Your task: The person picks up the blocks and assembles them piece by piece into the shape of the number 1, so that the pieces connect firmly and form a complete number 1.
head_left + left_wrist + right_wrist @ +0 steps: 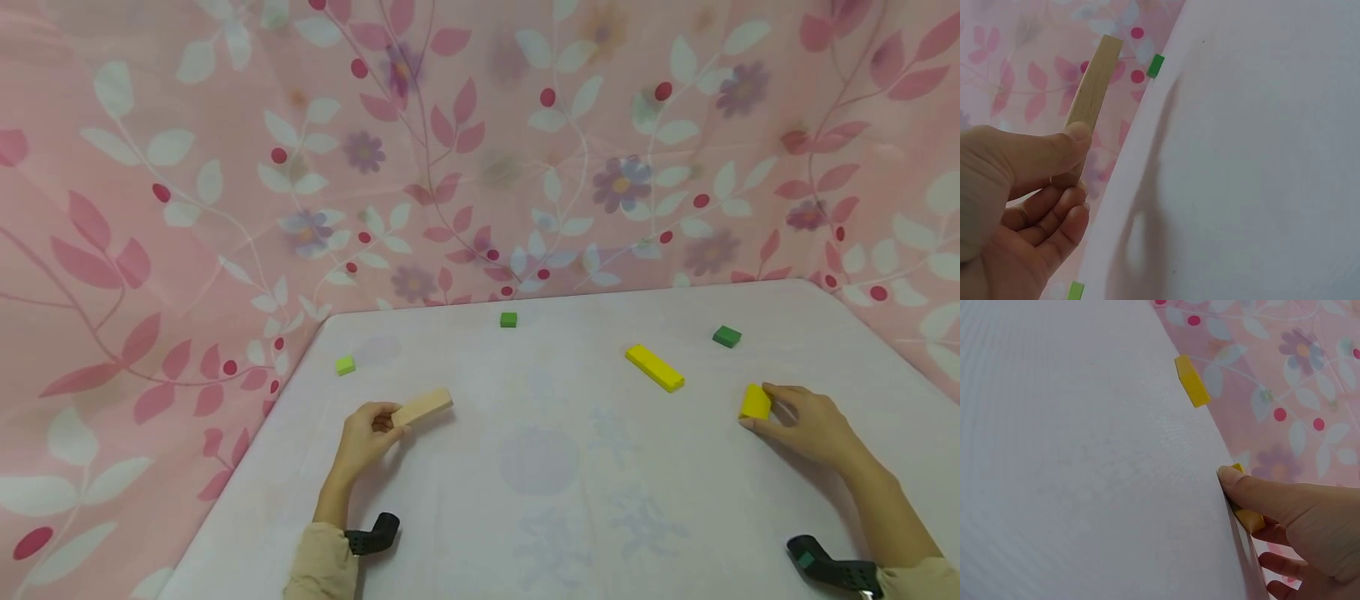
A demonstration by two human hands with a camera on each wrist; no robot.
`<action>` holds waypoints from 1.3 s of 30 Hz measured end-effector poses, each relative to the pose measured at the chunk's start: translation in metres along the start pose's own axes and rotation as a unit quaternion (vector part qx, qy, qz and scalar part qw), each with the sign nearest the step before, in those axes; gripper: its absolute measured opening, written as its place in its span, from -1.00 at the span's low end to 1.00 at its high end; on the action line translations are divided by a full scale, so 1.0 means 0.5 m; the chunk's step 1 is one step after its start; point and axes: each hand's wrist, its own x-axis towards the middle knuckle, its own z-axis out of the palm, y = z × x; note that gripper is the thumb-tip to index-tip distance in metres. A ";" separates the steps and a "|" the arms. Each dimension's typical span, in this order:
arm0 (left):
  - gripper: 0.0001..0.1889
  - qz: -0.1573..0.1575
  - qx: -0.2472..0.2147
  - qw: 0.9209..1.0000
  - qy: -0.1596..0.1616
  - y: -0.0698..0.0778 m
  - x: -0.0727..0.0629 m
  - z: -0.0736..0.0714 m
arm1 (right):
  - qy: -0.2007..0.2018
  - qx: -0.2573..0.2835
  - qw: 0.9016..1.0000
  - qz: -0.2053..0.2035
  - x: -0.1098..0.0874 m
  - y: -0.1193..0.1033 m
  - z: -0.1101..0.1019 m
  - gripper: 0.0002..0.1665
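Note:
My left hand (365, 442) pinches one end of a plain wooden block (423, 407) between thumb and fingers, its free end pointing right and a shadow falling on the table below. In the left wrist view the wooden block (1094, 81) stands up slantwise from the thumb. At the right side of the table my right hand (813, 427) grips a short yellow block (755, 402) between thumb and fingertips. The right wrist view shows the thumb over part of that yellow block (1249, 519). A long yellow block (655, 368) lies to its left and farther back.
A light green block (345, 365) lies at the back left of the white-covered table (465, 517). One green block (508, 320) sits near the back edge, and a darker green block (727, 337) at the back right. A pink floral cloth (480, 167) hangs behind.

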 end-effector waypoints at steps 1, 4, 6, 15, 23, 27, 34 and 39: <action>-0.70 0.004 -0.005 1.000 0.001 0.004 0.002 0.004 | 0.001 0.000 1.000 -0.001 0.000 0.000 0.000 -0.10; -0.70 0.003 -0.023 1.000 0.001 0.014 0.006 0.011 | 0.003 -0.001 1.000 -0.003 -0.001 0.000 0.000 -0.10; -0.70 0.004 -0.030 1.000 0.001 0.019 0.008 0.013 | 0.004 -0.001 1.000 -0.003 -0.001 0.000 0.000 -0.10; -0.68 0.023 -0.058 0.998 -0.008 0.073 0.015 0.023 | 0.005 -0.003 1.000 -0.003 -0.001 0.003 0.001 -0.09; -0.68 0.071 -0.071 0.995 -0.020 0.114 0.035 0.053 | 0.006 -0.004 1.000 -0.002 -0.001 0.000 0.002 -0.09; -0.68 0.073 -0.077 0.994 -0.033 0.092 0.051 0.079 | 0.010 0.001 1.000 -0.005 -0.003 -0.003 0.002 -0.09; -0.68 0.055 -0.093 0.993 -0.051 0.131 0.060 0.104 | 0.003 0.002 1.000 0.001 -0.004 -0.005 0.000 -0.09; -0.68 0.073 -0.096 0.991 -0.063 0.115 0.069 0.129 | 0.001 0.001 1.000 0.003 -0.004 -0.004 -0.001 -0.08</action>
